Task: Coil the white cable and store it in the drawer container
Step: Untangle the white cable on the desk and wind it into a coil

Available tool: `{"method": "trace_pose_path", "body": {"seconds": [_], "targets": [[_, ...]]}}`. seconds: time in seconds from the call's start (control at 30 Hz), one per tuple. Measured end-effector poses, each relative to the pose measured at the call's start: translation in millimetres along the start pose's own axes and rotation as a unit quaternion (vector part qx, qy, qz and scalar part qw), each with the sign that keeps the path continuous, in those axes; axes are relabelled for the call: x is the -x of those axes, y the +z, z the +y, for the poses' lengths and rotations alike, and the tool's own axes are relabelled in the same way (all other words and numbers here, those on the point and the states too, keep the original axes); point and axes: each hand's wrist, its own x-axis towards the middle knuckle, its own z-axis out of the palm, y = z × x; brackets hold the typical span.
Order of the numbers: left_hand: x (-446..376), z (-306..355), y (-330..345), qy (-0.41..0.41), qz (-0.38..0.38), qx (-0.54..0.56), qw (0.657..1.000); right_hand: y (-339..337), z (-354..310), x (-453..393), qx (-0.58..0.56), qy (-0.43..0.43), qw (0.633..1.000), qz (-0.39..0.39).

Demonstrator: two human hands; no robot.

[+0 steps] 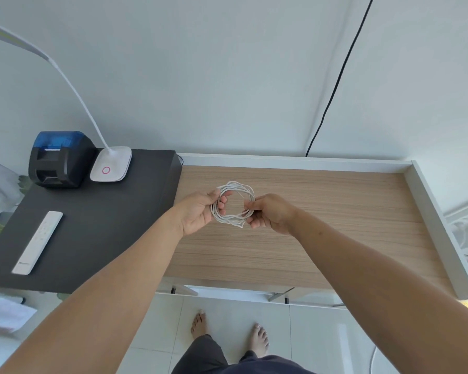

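The white cable [237,186] is wound into a round coil of several loops and hangs in the air above the wooden desk [322,225]. My left hand [197,211] grips the coil's left side, with fingers through the loops. On the coil's right side, my right hand [270,211] pinches the strands between thumb and fingers. No drawer container is in view.
A black side table [92,233] at the left carries a black and blue printer [58,159], a white lamp base [111,164] and a white remote [38,241]. A black wire [335,85] runs down the wall. White rails edge the desk's back and right sides.
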Motion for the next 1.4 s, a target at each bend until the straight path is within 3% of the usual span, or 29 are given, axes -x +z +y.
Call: {"method": "trace_pose_path", "body": {"seconds": [0.17,0.37,0.57,0.7,0.97,1.1,1.27,1.33,1.4], "targets": [[-17,-10,2,-0.012,0.141,-0.145,0.979,3,2,-8,0.039,-0.001,0.999,0.009],[-39,-26,0,0.040,0.222,-0.335,0.915,4,11,-21,0.065,0.008,0.997,0.043],[-49,-42,-11,0.022,0.167,-0.469,0.867,4,30,-32,0.068,0.030,0.995,0.073],[-52,-50,-15,0.030,0.171,-0.541,0.823,-1,41,-39,0.107,0.044,0.988,0.098],[-78,-68,-19,-0.015,0.157,-0.717,0.679,-10,66,-56,0.275,0.052,0.939,0.197],[-96,-83,-22,-0.049,0.152,-0.770,0.617,-10,82,-67,0.344,0.060,0.914,0.209],[-110,-87,-26,-0.024,0.118,-0.852,0.509,-13,95,-81,0.450,-0.021,0.864,0.222],[-111,-85,-29,-0.016,0.102,-0.865,0.491,-20,98,-85,0.487,-0.030,0.848,0.208],[-111,-83,-33,-0.007,0.092,-0.862,0.498,-26,101,-86,0.492,-0.027,0.848,0.196]]}}
